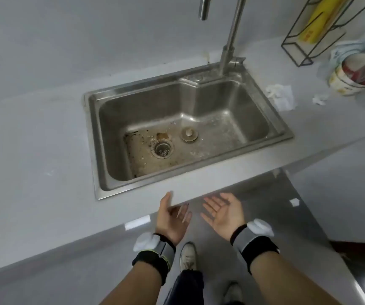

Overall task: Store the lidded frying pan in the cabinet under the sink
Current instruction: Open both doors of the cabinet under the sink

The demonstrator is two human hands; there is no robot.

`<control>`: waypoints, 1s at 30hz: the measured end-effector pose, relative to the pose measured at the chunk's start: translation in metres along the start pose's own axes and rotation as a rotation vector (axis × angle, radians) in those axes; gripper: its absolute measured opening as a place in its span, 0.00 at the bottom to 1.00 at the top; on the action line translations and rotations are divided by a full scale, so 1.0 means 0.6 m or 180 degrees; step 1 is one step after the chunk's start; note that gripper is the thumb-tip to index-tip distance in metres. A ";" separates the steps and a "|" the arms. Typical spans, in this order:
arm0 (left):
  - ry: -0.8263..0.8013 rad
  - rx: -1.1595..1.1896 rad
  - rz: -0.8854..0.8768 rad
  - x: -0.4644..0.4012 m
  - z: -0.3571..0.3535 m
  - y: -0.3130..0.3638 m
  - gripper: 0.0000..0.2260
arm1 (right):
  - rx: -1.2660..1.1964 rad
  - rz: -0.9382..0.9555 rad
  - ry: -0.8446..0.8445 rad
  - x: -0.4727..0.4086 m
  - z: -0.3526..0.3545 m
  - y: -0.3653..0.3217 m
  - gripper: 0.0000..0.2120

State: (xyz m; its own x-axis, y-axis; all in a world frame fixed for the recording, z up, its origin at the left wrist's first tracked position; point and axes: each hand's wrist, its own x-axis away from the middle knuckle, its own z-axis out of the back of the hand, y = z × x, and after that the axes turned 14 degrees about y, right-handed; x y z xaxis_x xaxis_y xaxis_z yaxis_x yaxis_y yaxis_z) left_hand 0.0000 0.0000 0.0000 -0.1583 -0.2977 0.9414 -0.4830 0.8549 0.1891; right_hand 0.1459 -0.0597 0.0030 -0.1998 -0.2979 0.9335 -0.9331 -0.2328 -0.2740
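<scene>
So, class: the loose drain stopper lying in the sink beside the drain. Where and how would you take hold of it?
Pinch the raised knob at the centre of the drain stopper, coming straight down from above. It lies flat on the floor of the sink, so its thin rim gives fingers little purchase, while the knob stands proud. Both the left hand and right hand are open and empty.

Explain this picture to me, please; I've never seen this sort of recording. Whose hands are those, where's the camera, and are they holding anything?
The camera sits on a person's head, looking down. Their left hand and right hand are bare, open and empty, palms up, with sensor bands on the wrists. They stand before a steel sink, its strainer plug lying beside the open drain. On the grey countertop to the right are crumpled tissues, a paper cup and a wire rack. No frying pan is in view.
</scene>
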 end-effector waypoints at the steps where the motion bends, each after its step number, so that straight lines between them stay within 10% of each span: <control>1: 0.0005 0.0119 -0.0009 -0.007 -0.004 0.000 0.24 | -0.0008 -0.0050 -0.0028 -0.011 -0.006 -0.003 0.11; 22: 0.0553 -0.0691 -0.0579 -0.013 0.062 -0.094 0.02 | 0.0812 -0.0218 -0.0134 -0.015 0.081 -0.005 0.07; 30: 0.1055 -0.1612 -0.0749 0.010 0.146 -0.133 0.22 | 0.1095 -0.0175 -0.0065 -0.003 0.151 -0.002 0.07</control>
State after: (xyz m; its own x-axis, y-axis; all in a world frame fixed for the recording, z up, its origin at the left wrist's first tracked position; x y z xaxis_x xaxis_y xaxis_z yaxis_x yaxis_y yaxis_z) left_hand -0.0375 -0.1071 -0.0341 0.2154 -0.4239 0.8797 0.0064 0.9014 0.4329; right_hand 0.1743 -0.1430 -0.0191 -0.1428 -0.2940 0.9451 -0.7863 -0.5463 -0.2887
